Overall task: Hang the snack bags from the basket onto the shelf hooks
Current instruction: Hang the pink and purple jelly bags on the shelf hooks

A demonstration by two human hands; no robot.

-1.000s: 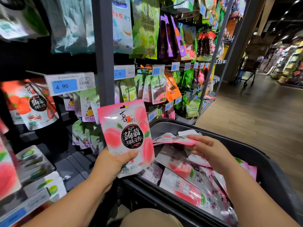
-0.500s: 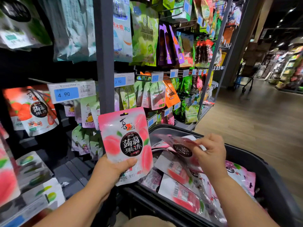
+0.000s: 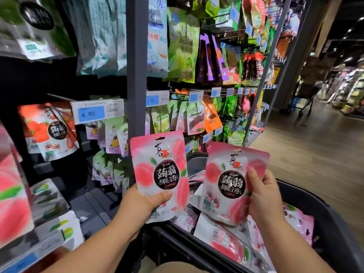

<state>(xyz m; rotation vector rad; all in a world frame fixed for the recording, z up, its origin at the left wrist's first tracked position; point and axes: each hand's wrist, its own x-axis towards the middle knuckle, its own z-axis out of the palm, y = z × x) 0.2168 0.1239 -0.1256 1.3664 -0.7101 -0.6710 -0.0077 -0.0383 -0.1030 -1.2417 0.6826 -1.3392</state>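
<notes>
At the far left, peach bags with the same pink print hang blurred at the frame's edge, so that is probably where this flavour goes. Next to them an orange bag hangs on the shelf, beside a hook that ends in the 4.90 price tag. A grey post divides this bay from the next.

In front of the post, the left hand grips the left bag by its bottom edge, thumb across the front and fingers behind. This keeps the bag upright, face out, with the hang hole on top and free to meet a hook. Just beside it, apart from it, is the right bag, tilted a little. The right hand pinches it at its right edge, thumb on the front, which likewise leaves the top clear.

Both bags are off the pile and above the basket, where many more bags lie flat, so most of the job looks undone. The likely next step is to stack the two or carry them left to the hooks, and the small holes will need careful aiming
</notes>
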